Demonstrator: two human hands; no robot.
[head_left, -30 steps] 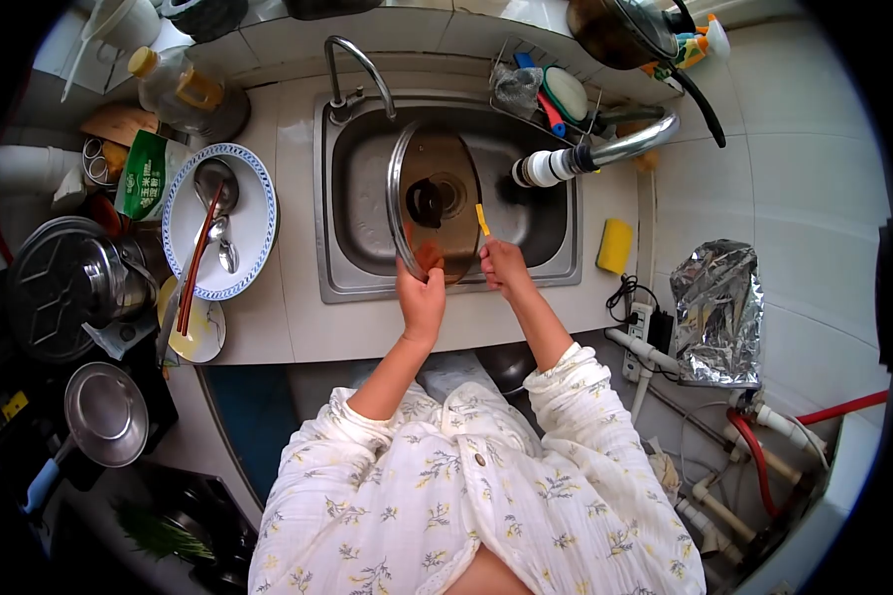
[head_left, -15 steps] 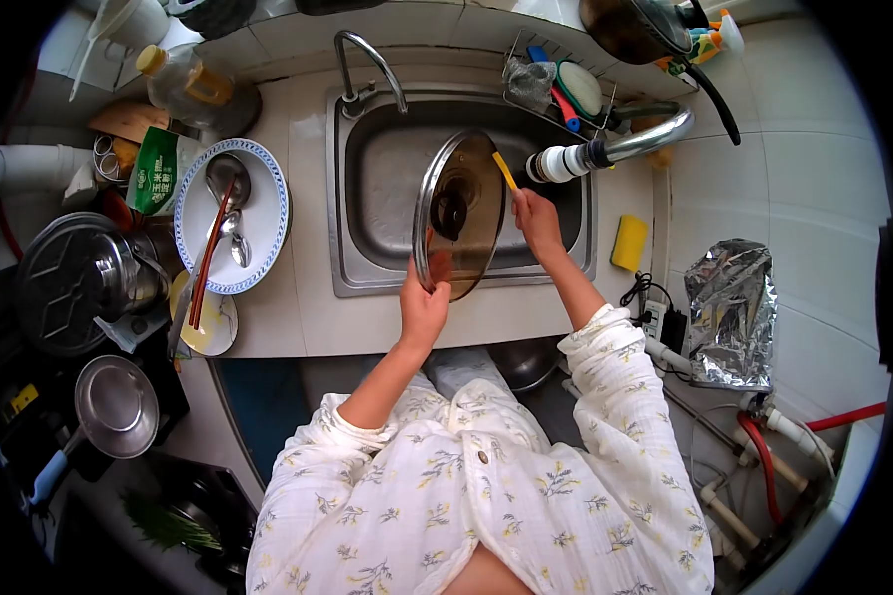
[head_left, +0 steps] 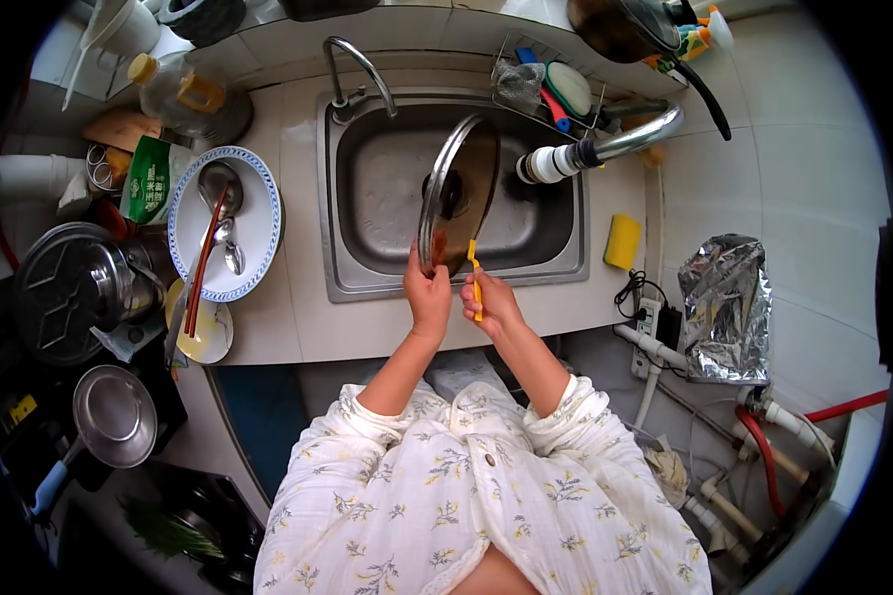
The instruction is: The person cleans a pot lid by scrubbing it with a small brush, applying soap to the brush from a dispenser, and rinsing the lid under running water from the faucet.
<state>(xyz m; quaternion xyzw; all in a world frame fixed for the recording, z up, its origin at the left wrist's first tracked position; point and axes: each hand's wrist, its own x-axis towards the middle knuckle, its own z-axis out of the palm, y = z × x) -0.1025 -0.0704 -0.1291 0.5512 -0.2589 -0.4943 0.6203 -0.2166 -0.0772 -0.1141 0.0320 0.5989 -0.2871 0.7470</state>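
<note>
Over the steel sink (head_left: pixel 367 268), my left hand (head_left: pixel 429 296) grips the lower edge of a glass pot lid (head_left: pixel 478 183) with a metal rim. The lid is tilted nearly upright, and the sink drain shows through its brown-tinted glass. Close by on the right, my right hand (head_left: pixel 490 300) is closed round a small yellow-handled tool (head_left: pixel 474 266). The tool's upper end is beside the lid's lower right rim; I cannot tell whether they touch.
A curved faucet (head_left: pixel 362 64) stands behind the sink. Left of it lies a blue-rimmed bowl (head_left: pixel 253 169) holding a ladle, spoons and chopsticks. At right are a white-and-chrome pipe (head_left: pixel 566 162), a yellow sponge (head_left: pixel 622 241) and a foil-covered thing (head_left: pixel 726 307).
My right hand has moved down from beside the lid's upper right edge toward my left hand, bringing the yellow tool lower. The lid has turned more edge-on.
</note>
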